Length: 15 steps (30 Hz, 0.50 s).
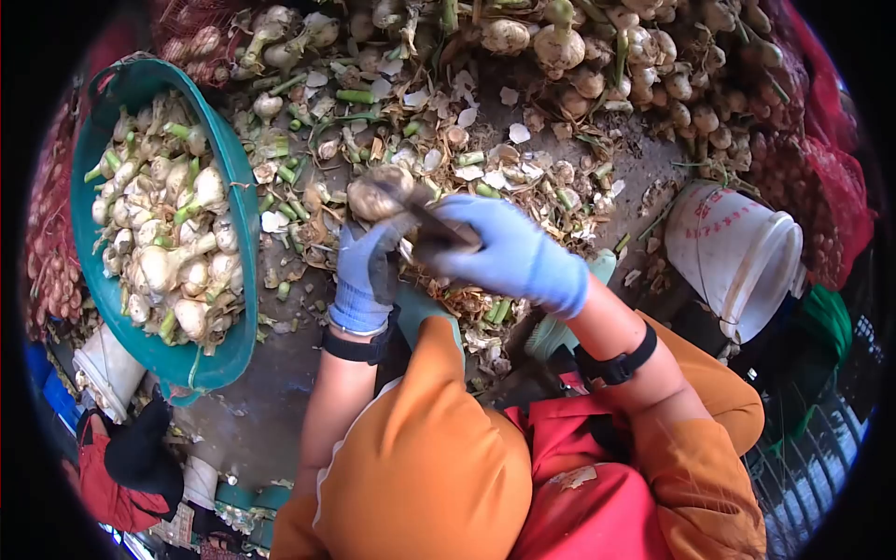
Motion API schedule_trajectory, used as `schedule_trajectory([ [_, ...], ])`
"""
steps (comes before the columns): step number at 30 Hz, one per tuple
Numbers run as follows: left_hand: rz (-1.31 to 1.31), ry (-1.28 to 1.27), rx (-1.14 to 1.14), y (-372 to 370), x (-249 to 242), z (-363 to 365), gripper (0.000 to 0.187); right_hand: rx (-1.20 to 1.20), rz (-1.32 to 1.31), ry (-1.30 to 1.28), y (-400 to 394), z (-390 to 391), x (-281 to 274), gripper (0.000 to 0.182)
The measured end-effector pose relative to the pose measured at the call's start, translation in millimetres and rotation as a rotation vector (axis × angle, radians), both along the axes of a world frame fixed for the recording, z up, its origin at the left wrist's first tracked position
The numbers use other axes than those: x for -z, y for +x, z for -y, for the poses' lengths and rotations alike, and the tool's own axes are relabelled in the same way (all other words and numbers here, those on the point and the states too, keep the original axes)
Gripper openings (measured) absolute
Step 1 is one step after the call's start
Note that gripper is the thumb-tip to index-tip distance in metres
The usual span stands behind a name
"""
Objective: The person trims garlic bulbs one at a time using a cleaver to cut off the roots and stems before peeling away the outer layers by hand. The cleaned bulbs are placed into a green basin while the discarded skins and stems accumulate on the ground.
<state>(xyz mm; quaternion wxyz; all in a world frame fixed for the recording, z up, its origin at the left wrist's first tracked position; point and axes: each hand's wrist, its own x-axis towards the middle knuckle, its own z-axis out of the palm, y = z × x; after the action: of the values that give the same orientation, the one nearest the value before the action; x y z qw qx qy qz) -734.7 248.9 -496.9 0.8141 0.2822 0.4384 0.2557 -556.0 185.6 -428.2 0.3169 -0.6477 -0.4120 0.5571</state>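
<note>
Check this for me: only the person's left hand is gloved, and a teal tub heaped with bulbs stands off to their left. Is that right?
Not quite: the left hand isn't the only gloved one. The head view shows the right hand gloved in blue too. The teal tub heaped with bulbs is as you say.

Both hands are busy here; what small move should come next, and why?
Probably a short, careful trimming stroke: the left hand holds a bulb, the right hand grips a dark tool right beside it, and cut green stems lie strewn around. Blur hides whether tool and bulb touch.
</note>
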Motion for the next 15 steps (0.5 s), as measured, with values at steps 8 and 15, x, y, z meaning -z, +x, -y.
schedule_trajectory([
  [8, -0.192, 0.88, 0.282, -2.4, -7.7, -5.3, 0.091, -0.292, 0.777, 0.201, 15.4, 9.0, -19.7, 0.028],
  [15, -0.264, 0.986, 0.234, -6.6, -11.4, 5.4, 0.074, -0.265, 0.773, 0.254, 18.2, 5.2, -11.3, 0.028],
])
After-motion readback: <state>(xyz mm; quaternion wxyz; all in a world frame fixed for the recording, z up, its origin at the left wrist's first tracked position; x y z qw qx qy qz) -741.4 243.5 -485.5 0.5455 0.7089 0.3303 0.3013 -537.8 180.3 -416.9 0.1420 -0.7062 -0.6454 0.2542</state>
